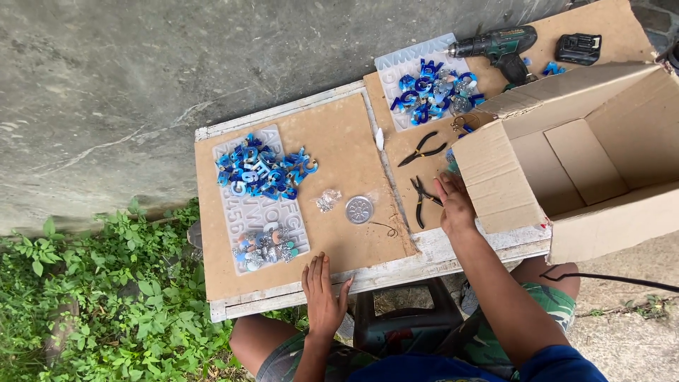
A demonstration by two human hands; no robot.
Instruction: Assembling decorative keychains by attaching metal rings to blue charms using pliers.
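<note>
Right hand (455, 205) fingers spread over black-handled pliers (422, 200), gripping nothing; close squarely round handles. Left hand (324, 293) flat, empty, steadying brown board surface (339, 141) near edge.

matt cardboard box (495, 177), glossy blue resin letters (263, 172)

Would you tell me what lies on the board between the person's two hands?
In the head view, between the left hand and the right hand lie a round silver disc and a small dark wire piece; the remaining board there is bare.
</note>
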